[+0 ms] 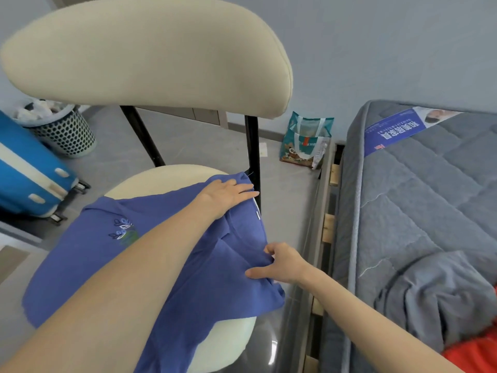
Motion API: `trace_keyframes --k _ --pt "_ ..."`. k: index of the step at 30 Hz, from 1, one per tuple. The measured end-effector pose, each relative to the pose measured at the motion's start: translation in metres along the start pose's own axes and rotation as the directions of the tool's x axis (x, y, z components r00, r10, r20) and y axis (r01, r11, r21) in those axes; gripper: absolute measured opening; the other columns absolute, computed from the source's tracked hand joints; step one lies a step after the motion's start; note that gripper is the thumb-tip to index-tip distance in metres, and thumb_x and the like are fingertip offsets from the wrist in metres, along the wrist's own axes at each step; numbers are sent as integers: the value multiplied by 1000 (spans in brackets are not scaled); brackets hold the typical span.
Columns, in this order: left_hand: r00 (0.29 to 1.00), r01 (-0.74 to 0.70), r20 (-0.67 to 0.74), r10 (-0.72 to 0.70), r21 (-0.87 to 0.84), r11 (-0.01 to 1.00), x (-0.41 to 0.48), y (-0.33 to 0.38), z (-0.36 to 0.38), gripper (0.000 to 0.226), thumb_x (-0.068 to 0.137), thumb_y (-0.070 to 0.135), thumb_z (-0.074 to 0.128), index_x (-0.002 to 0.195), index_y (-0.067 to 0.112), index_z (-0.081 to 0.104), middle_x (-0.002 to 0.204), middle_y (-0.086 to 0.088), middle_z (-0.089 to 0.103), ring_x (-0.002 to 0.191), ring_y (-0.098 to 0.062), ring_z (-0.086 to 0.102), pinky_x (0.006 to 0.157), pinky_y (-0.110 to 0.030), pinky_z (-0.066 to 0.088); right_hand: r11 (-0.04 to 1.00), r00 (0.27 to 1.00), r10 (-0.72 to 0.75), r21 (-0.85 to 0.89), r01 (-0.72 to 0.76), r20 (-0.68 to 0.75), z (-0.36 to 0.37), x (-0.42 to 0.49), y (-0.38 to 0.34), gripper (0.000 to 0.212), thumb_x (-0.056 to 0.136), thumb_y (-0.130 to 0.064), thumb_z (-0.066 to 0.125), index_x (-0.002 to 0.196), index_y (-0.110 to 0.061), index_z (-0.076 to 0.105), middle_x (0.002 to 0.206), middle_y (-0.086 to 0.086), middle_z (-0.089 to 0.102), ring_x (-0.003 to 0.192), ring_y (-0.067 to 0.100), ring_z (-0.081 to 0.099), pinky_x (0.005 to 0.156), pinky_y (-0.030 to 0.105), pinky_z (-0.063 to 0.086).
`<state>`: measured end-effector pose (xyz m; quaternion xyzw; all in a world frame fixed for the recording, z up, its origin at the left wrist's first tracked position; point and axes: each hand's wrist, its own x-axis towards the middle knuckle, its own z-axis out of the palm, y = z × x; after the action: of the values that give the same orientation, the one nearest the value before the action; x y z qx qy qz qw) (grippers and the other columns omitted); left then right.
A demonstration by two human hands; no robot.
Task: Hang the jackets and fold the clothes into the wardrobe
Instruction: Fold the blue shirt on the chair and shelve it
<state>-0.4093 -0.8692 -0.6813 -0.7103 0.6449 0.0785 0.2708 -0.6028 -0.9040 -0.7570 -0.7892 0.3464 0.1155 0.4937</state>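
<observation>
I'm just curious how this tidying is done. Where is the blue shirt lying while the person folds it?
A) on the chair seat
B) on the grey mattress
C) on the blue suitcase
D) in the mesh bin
A: the shirt is spread over the cream chair seat, with the left hand pressing flat on it and the right hand pinching its near edge.
</observation>
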Motion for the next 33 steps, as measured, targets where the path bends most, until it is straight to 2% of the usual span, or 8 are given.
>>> trace_keyframes --k 6,10,13,18,20,24,29,33 --pt "995 -37 101 23 137 990 21 4 -1 80 95 3 52 153 30 4 160 3 9 142 -24 18 101 -35 34 996 996 77 48 -79 40 -3 1 -3 70 63 -41 89 103 -17 36 102 -2 53 88 12 54 64 22 42" --pt "998 -64 44 55 248 967 27 7 -5 76 90 5 60 150 26 18 151 -2 23 138 -24 23 100 -35 34 985 989 144 -104 -141 21 -5 -2 -12 86 63 -53 84 117 -10 34 101 -3 52 93 17 53 70 29 44" --pt "998 -43 -33 55 285 957 22 4 -2 67 91 5 58 146 22 24 147 -3 30 137 -23 26 100 -35 34 966 988 154 -210 -153 -13 -3 -7 -17 76 66 -59 79 106 -13 33 84 -7 48 81 18 52 63 29 41" --pt "996 5 -89 20 275 961 5 -4 11 37 95 15 51 129 21 36 126 0 50 120 -19 44 95 -31 30 947 992 117 -295 -126 -46 0 -13 -25 58 72 -57 74 105 -18 47 101 -2 58 88 20 58 70 31 46" --pt "996 23 -88 4 306 952 0 -8 15 28 97 18 47 124 21 41 123 1 52 118 -20 45 93 -30 31 943 993 108 -312 -119 -52 0 -13 -27 54 73 -56 73 102 -18 49 95 -2 57 82 19 56 68 30 45" --pt "995 51 -95 -14 401 915 -16 -14 23 27 98 14 44 124 18 48 125 0 49 118 -20 43 91 -30 32 929 996 66 -359 -86 -68 0 -16 -30 48 76 -54 72 95 -16 49 85 -2 52 75 19 53 64 29 43" --pt "973 81 -228 20 427 901 -54 -24 24 25 92 8 45 117 13 50 121 -3 43 108 -21 41 80 -31 30 950 996 -7 -312 34 88 -18 -30 -36 54 73 -50 78 68 -13 39 63 -1 38 57 17 36 55 28 29" --pt "946 141 -325 -19 357 923 -95 -36 11 27 92 15 38 115 14 54 126 0 44 111 -21 40 83 -32 31 921 994 -103 -381 81 -40 -43 -47 -66 54 75 -39 77 56 -15 33 55 -2 34 52 15 32 51 28 27"
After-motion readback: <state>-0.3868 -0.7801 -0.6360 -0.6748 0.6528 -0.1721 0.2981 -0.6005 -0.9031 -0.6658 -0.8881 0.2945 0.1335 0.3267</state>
